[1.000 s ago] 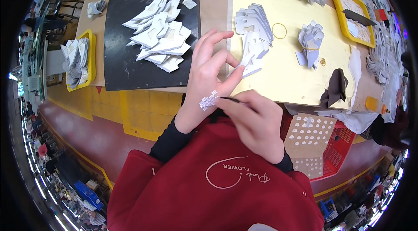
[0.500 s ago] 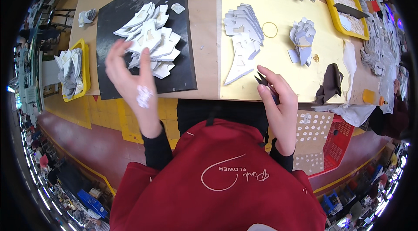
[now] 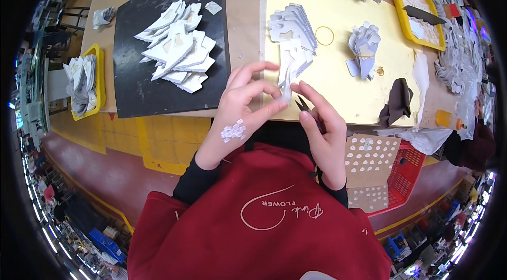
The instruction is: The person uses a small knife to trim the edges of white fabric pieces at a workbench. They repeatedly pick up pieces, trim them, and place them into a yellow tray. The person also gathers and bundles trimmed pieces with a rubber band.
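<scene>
My left hand [image 3: 242, 103] pinches the near end of a white cut-out piece [image 3: 287, 89] between thumb and fingers. That piece lies at the near end of a fanned row of grey-white pieces [image 3: 292, 29] on the yellow sheet. Small white bits [image 3: 233, 131] cluster on the back of this hand. My right hand [image 3: 325, 134] is closed around small dark snips [image 3: 302, 104] with two pointed blades apart. Its index fingertip is close to the pinched piece; whether it touches cannot be told. A loose pile of white pieces [image 3: 182, 50] rests on the black board [image 3: 127, 42].
Right of the row lie a yellow rubber band [image 3: 324, 36], a banded bundle of pieces [image 3: 364, 50] and dark cloth [image 3: 397, 103]. Yellow trays [image 3: 439, 42] stand at the far right and, with pieces, at the left [image 3: 100, 82]. A red basket [image 3: 409, 166] stands below the table's right edge.
My left hand has moved right from the pile on the black board to the fanned row and now pinches a piece there. My right hand has shifted slightly left with the snips.
</scene>
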The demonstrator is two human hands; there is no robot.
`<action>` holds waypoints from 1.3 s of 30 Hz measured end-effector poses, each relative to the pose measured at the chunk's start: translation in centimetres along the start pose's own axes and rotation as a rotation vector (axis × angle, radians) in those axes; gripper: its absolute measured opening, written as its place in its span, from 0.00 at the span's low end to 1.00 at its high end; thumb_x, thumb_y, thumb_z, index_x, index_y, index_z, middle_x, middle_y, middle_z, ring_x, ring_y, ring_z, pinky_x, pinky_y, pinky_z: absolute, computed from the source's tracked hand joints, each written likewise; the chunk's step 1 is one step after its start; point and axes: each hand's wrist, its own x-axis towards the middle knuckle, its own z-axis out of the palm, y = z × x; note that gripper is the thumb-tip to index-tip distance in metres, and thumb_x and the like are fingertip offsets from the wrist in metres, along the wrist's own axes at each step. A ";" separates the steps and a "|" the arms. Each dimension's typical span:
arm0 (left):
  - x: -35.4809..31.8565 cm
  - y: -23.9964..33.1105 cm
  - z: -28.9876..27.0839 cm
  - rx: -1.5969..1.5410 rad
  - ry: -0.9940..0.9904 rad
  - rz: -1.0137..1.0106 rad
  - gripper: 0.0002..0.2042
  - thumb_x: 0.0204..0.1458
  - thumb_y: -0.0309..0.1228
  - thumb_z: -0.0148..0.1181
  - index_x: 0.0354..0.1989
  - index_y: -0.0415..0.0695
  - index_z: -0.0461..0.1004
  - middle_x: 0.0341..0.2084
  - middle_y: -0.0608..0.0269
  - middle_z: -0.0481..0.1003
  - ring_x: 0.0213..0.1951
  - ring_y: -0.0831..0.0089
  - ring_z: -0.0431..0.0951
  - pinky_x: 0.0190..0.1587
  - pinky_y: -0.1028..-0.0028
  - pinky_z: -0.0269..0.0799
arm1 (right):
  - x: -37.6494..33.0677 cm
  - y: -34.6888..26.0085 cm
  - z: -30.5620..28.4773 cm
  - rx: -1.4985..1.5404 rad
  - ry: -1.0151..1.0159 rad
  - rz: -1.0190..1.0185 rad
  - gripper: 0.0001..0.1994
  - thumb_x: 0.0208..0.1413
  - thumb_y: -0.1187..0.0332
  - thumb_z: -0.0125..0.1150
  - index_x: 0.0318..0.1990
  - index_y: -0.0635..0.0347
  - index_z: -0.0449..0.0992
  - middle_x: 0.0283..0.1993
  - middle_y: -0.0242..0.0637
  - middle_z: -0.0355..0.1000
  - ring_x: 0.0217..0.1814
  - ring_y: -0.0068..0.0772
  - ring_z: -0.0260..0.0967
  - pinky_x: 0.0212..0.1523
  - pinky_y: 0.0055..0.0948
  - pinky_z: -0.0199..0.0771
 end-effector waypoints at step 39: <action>-1.4 1.3 1.1 -0.955 0.143 -0.240 0.05 0.54 0.17 0.63 0.37 0.35 0.73 0.37 0.57 0.78 0.43 0.77 0.78 0.47 0.78 0.74 | 0.8 0.6 0.9 0.928 -0.181 0.352 0.14 0.64 0.71 0.55 0.56 0.61 0.72 0.35 0.31 0.70 0.23 0.15 0.54 0.25 0.15 0.51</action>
